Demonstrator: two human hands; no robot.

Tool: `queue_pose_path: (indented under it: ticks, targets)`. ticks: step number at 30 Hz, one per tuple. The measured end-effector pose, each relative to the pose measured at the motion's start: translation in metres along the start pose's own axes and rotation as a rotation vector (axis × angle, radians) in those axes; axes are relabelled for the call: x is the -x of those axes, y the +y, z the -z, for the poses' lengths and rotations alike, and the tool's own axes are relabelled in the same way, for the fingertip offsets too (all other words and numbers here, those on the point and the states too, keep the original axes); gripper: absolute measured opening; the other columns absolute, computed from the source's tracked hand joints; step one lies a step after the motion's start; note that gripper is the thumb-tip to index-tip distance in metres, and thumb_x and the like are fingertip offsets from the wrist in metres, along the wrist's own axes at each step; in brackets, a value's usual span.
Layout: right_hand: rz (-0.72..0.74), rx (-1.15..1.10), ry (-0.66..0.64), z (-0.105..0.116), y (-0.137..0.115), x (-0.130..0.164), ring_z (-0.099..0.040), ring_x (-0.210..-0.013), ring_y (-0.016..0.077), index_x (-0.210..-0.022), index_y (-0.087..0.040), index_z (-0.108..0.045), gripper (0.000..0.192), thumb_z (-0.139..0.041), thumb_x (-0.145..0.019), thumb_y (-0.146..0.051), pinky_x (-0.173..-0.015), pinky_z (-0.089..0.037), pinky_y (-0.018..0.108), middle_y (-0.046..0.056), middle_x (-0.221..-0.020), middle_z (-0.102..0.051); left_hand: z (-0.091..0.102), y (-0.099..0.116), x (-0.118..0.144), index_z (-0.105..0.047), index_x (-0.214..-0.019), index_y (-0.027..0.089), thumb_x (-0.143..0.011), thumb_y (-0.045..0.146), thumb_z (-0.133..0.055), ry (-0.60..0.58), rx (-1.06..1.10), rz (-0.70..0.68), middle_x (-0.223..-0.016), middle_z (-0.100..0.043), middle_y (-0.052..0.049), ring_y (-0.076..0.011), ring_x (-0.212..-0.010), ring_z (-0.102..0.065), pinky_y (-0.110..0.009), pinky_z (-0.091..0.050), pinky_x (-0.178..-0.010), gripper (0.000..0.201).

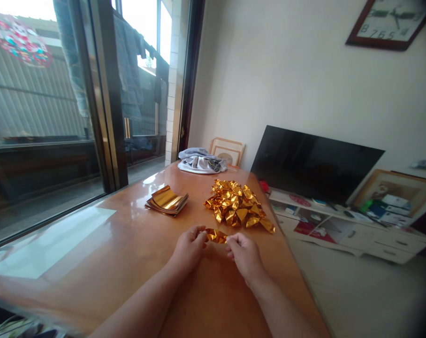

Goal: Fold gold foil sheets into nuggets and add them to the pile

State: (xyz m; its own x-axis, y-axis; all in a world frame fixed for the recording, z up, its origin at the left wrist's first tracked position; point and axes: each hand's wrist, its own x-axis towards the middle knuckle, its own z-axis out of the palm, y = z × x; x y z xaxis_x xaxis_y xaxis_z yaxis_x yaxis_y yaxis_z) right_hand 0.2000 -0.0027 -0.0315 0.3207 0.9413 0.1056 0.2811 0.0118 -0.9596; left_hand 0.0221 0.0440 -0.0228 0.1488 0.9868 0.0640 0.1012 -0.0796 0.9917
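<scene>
Both my hands pinch one piece of gold foil over the counter.

My left hand (190,246) and right hand (244,253) are each clamped on an end of the gold foil piece (216,235), held between them just above the wooden counter (128,244). Just beyond it lies a heap of folded gold pieces (237,204); farther left sits a stack of flat gold sheets (166,201). A bundled cloth (199,162) lies at the far end.

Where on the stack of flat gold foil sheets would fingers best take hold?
Probably at the near right corner of the stack of gold foil sheets, coming from the right hand side: the sheets lie flat but fanned, so the edges there are offset and a top sheet could be pinched.
</scene>
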Motion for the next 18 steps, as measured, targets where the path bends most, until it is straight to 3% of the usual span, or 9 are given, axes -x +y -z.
queue_pose_path:
  ticks: [6, 12, 15, 18]
  targets:
    - [-0.093, -0.069, -0.048, 0.001, -0.006, 0.000, -0.056, -0.053, 0.0127, -0.073, -0.018, -0.060, 0.026, -0.061, -0.086, -0.040, -0.050, -0.040, 0.022, 0.001, -0.063, -0.066, 0.002, 0.000, -0.001, -0.074, -0.095, 0.014, -0.085, 0.043, -0.059, -0.037, 0.018, -0.063, -0.085, -0.072, -0.007, -0.0190, -0.071, -0.063, -0.029, -0.048, -0.066, 0.035]
    - [-0.072, -0.096, -0.136, 0.008, -0.013, 0.001, -0.055, -0.053, 0.0120, -0.072, -0.018, -0.059, 0.037, -0.060, -0.089, -0.051, -0.051, -0.041, 0.023, 0.002, -0.066, -0.066, 0.005, 0.001, -0.003, -0.073, -0.087, 0.013, -0.085, 0.047, -0.059, -0.055, 0.053, -0.010, -0.078, -0.069, -0.007, -0.0185, -0.068, -0.061, -0.029, -0.047, -0.065, 0.037]
    - [-0.026, -0.132, -0.149, 0.013, -0.017, 0.001, -0.057, -0.059, 0.0127, -0.083, -0.018, -0.063, 0.034, -0.059, -0.091, -0.051, -0.056, -0.044, 0.024, 0.002, -0.072, -0.067, 0.008, 0.005, -0.002, -0.072, -0.087, 0.014, -0.086, 0.049, -0.058, -0.059, 0.088, 0.024, -0.078, -0.070, -0.007, -0.0177, -0.067, -0.060, -0.028, -0.046, -0.064, 0.038]
    - [0.034, -0.148, -0.169, 0.016, -0.020, 0.000, -0.059, -0.067, 0.0139, -0.105, -0.019, -0.065, 0.027, -0.061, -0.089, -0.040, -0.064, -0.047, 0.025, 0.002, -0.081, -0.068, 0.011, 0.010, 0.000, -0.070, -0.082, 0.015, -0.085, 0.050, -0.059, -0.058, 0.118, 0.054, -0.077, -0.069, -0.006, -0.0163, -0.065, -0.058, -0.027, -0.044, -0.063, 0.038]
